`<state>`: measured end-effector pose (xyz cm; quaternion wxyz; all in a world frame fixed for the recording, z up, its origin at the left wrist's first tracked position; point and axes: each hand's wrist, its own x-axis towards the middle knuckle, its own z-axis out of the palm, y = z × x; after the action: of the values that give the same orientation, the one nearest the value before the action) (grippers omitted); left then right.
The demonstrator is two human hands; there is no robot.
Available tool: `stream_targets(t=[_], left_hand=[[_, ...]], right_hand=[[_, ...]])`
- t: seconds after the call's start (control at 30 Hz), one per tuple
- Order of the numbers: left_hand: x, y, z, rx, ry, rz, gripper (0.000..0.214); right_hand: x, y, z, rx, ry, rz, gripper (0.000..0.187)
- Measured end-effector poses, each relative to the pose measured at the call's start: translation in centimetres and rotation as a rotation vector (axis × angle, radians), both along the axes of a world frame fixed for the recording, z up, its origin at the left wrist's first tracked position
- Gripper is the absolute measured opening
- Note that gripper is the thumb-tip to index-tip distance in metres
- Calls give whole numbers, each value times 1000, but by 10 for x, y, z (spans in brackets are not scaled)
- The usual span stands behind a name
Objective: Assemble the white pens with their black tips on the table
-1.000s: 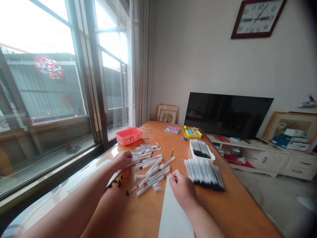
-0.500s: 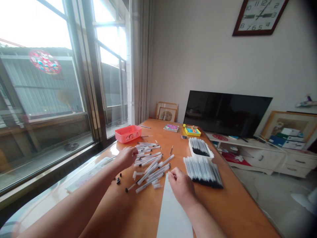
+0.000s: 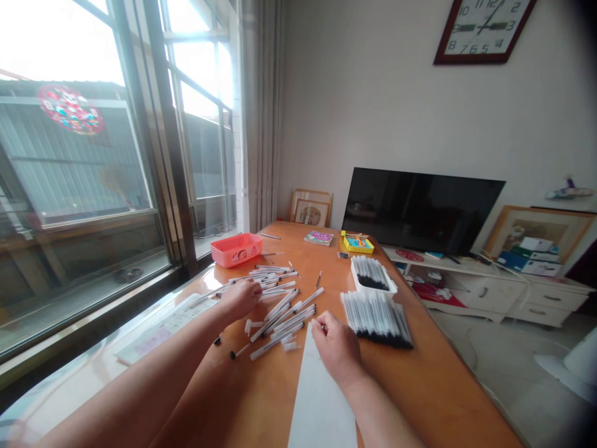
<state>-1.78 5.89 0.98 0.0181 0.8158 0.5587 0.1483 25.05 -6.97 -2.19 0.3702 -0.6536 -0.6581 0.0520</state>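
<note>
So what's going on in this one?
A person at a wooden table has their left hand at a scatter of loose pens. Their right hand is at the far end of a white sheet; whether either hand grips anything is hard to tell. Further right lies a row of pens, with more in a white tray behind it. A pink box stands beyond the left hand.

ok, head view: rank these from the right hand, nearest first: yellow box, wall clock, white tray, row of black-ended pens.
1. Row of black-ended pens: just right of the right hand.
2. White tray: beyond the row.
3. Yellow box: farther back, past the tray.
4. Wall clock: high, upper right.
</note>
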Motion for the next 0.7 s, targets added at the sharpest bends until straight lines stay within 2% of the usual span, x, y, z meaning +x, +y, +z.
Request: stream_targets(t=[0.13,0.3,0.5,0.7], left_hand=[[-10,6,0,37,-15,63,25],[-19,7,2,71,2,128,24],[-6,-1,3,36,43,66,17],[6,4,0,-57,70,115,16]], right_hand=[[0,-1,1,-1,-2,1,25],[1,0,-2,13,-11,4,27],[0,0,-2,8,3,16,27],[-1,-1,1,-11,8,5,24]])
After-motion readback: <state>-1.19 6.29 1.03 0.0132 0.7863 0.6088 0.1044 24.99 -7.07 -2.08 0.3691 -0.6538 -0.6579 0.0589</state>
